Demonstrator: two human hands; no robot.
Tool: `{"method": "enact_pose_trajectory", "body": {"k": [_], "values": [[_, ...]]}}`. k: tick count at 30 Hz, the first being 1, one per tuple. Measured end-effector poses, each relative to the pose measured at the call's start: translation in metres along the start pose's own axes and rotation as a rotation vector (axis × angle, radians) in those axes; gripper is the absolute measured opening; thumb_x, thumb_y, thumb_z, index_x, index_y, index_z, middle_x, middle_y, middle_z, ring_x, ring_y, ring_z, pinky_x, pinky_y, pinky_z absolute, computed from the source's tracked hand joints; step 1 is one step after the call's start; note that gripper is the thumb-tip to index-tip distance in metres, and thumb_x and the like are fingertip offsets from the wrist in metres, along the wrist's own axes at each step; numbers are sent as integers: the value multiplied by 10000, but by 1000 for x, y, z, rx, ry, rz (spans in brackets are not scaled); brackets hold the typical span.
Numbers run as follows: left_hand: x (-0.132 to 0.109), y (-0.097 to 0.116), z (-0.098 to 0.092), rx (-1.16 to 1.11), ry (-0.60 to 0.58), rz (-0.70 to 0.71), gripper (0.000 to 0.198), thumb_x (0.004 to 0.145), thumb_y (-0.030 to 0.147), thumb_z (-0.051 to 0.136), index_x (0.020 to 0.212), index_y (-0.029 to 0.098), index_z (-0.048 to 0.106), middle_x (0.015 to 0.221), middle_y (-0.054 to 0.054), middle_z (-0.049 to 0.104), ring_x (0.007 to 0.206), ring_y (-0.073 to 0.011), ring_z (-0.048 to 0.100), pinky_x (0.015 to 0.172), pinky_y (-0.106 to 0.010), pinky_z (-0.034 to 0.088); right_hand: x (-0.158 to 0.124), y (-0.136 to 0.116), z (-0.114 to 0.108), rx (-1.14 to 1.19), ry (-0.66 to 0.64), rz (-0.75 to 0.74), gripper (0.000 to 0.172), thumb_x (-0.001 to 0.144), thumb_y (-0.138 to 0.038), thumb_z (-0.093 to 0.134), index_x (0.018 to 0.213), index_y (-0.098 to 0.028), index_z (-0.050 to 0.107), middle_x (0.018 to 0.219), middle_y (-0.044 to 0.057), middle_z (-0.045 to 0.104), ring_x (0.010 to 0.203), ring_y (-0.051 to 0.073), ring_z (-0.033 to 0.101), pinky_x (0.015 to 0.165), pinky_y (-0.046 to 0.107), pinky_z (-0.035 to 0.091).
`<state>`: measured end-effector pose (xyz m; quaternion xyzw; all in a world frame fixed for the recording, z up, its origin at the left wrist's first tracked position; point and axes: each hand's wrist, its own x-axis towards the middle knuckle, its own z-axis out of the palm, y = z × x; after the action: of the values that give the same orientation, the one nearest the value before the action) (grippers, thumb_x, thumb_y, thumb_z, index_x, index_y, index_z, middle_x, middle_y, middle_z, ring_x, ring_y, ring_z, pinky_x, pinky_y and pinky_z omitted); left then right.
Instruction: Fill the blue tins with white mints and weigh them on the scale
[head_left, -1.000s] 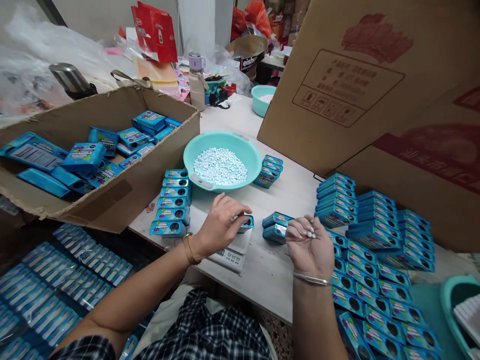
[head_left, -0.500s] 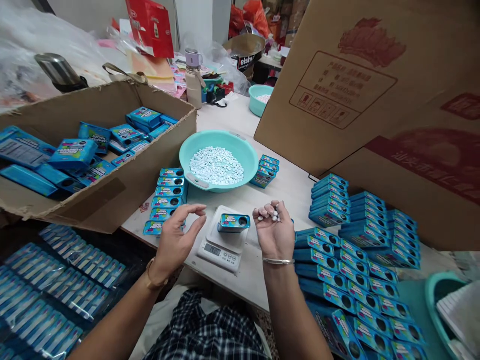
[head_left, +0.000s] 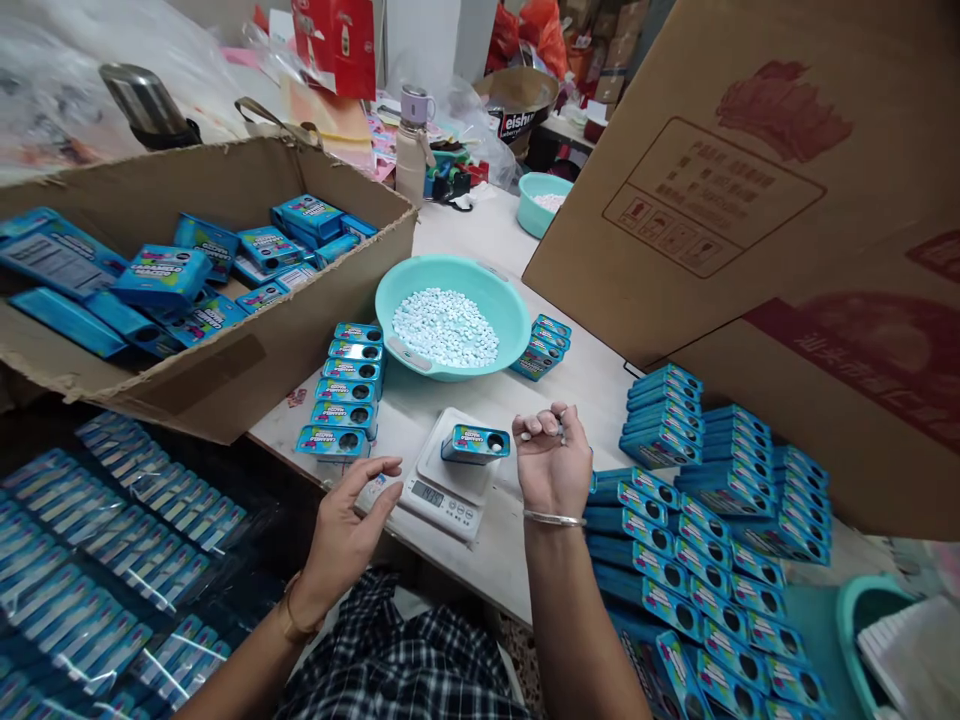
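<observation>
Left hand hovering near scale, thumb and fingers standing apart; right hand facing palm up, fingers curling over small white pieces; blue container resting on scale; teal bowl sitting beyond.

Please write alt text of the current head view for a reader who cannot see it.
A curled right hand holds white pieces beside a scale with a blue box on it, while the open left hand hovers opposite. Behind the scale sits a turquoise basin of similar pieces; more blue boxes stand in rows at right.
</observation>
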<state>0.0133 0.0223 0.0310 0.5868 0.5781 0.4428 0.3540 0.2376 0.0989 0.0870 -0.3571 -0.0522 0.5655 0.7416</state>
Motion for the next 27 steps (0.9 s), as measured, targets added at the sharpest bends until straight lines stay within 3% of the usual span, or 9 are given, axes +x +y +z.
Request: {"method": "enact_pose_trajectory", "body": {"k": [5, 13, 20, 27], "values": [[-9, -6, -2, -24, 19, -42, 256, 893, 337, 578, 1114, 216, 623, 1054, -56, 655, 1027, -201, 628, 976, -378, 478, 2, -22, -8, 73, -54, 64, 164, 909, -277, 516, 767, -196, 510, 541, -97, 367, 469, 64, 411, 476, 192, 367], [-13, -11, -16, -40, 95, -103, 268, 887, 336, 585, 1120, 207, 622, 1075, -54, 656, 1023, -191, 624, 954, -332, 484, -7, -62, -25, 121, -80, 23, 216, 952, -249, 416, 769, -183, 511, 550, -80, 373, 458, 64, 375, 466, 198, 359], [-16, -16, -11, -61, 72, -117, 292, 878, 349, 595, 1135, 214, 627, 1081, -51, 662, 1034, -191, 626, 940, -312, 487, -7, -55, -27, 145, -69, 43, 295, 991, -281, 332, 783, -177, 513, 547, -77, 367, 462, 69, 370, 479, 211, 380], [-17, -17, -7, -47, 54, -110, 295, 874, 361, 597, 1125, 209, 631, 1066, -51, 669, 1066, -204, 622, 1007, -357, 455, -7, -38, -13, 140, -103, 79, 279, 988, -276, 352, 784, -182, 517, 556, -81, 362, 462, 64, 373, 483, 202, 375]]}}
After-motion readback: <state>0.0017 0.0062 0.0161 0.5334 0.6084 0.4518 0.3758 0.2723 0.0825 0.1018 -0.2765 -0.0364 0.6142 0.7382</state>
